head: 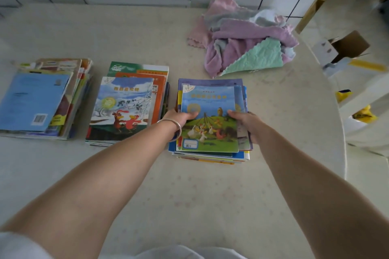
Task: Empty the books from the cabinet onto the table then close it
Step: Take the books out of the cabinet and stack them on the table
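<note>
1. Stack of books (210,120) sits near the desk's (126,185) right edge; my left hand (179,118) and right hand (246,122) grip its sides, fingers curled over the top cover.
2. Risk: the uneven stack may slide apart once I let go.
3. Cabinet not visible; closing pending.

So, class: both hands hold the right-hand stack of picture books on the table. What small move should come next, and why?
Probably let go: the left hand and right hand grip the right-hand stack of picture books, which seems to rest on the cream table.
</note>
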